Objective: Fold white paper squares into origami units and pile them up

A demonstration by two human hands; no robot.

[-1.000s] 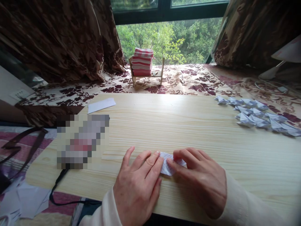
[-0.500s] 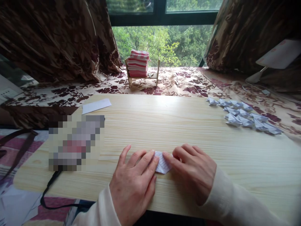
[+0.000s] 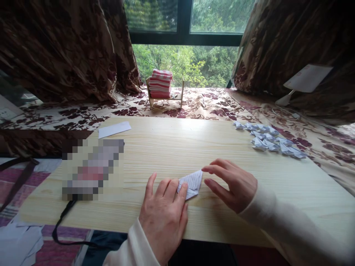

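Observation:
A small folded sheet of paper (image 3: 191, 183), white with faint printed lines, lies on the pale wooden table in front of me. My left hand (image 3: 165, 207) holds it down against the wood, fingertips on its left side and the thumb tucked lower. Part of the paper is hidden under those fingers. Just right of it, my right hand (image 3: 233, 184) is open, thumb and fingers apart, the index fingertip very near the paper's upper right corner. Whether that fingertip touches the corner I cannot tell.
Several folded white paper pieces (image 3: 271, 138) stand in rows at the table's (image 3: 155, 155) far right. A white paper strip (image 3: 114, 129) lies far left, above a blurred-out object (image 3: 94, 170) with a black strap (image 3: 57, 229). Loose papers (image 3: 19, 240) lie lower left. Beyond stands a small rack of folded cloths (image 3: 161, 84).
My right hand has come off the paper and opened to the right. The paper now sits turned, one corner pointing up and right. My left hand stays on it. The view has shifted slightly.

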